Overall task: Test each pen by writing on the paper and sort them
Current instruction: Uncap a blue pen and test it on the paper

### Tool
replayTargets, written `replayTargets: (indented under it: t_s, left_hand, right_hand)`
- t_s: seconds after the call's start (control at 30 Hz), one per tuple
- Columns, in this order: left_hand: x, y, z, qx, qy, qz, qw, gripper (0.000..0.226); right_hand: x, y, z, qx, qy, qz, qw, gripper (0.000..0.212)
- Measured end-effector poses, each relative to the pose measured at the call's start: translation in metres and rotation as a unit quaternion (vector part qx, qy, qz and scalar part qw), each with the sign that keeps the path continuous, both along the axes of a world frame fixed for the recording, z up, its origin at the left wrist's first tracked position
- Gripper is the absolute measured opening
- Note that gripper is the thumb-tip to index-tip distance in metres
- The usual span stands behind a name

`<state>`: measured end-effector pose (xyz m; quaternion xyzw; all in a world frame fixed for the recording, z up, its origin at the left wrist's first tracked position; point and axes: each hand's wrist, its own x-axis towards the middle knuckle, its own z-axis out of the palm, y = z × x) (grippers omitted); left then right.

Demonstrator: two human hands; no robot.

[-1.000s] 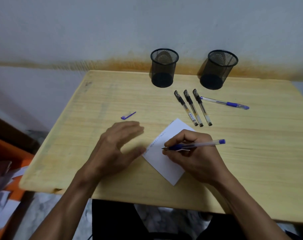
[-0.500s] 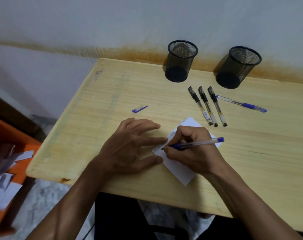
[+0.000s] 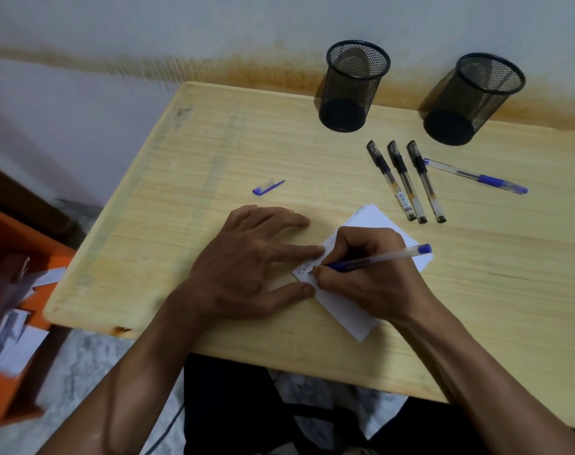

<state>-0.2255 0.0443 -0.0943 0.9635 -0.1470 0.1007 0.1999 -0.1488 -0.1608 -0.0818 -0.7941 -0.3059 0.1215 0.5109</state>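
Note:
My right hand (image 3: 365,274) grips a blue pen (image 3: 388,256) with its tip on the left corner of a white paper (image 3: 355,310), where some scribbles show. My left hand (image 3: 246,267) lies flat with fingers spread, its fingertips pressing the paper's left edge. Three black-capped pens (image 3: 406,182) lie side by side beyond the paper. Another blue pen (image 3: 476,176) lies to their right. A loose blue cap (image 3: 268,187) rests on the table to the left. Two black mesh cups (image 3: 353,87) (image 3: 473,96) stand at the back; nothing shows inside them.
The wooden table (image 3: 214,152) stands against a stained wall. An orange box (image 3: 13,323) with papers sits on the floor to the left, below the table's left edge.
My left hand slid right onto the paper's edge and now holds it down. My right hand with the blue pen stays at the paper's left corner, and the camera view shifted left.

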Motion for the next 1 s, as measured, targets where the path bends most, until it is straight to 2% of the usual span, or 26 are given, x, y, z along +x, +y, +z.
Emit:
replayTargets:
  t_s: [0.2, 0.4, 0.7, 0.9, 1.0]
  left_hand:
    - [-0.0005, 0.0011, -0.0010, 0.003, 0.002, 0.001, 1.000, 0.050]
    - [-0.0007, 0.0001, -0.0008, 0.002, -0.002, -0.001, 1.000, 0.050]
    - [-0.0001, 0.0004, -0.0014, 0.004, 0.001, -0.001, 1.000, 0.050]
    - [-0.0003, 0.0003, -0.0018, -0.002, 0.004, 0.001, 1.000, 0.050]
    - [0.0000, 0.0000, -0.0022, -0.002, 0.002, -0.001, 1.000, 0.050]
  right_hand:
    - [0.0001, -0.0006, 0.0014, -0.012, -0.030, 0.009, 0.999, 0.029]
    - [0.0017, -0.0004, -0.0009, -0.004, -0.004, -0.010, 1.000, 0.027]
    - [0.0026, -0.0004, -0.0016, -0.008, -0.011, -0.007, 1.000, 0.032]
    - [0.0027, -0.0002, -0.0010, -0.011, -0.007, -0.011, 1.000, 0.029]
    - [0.0033, -0.0009, -0.0010, -0.014, -0.008, -0.017, 1.000, 0.020]
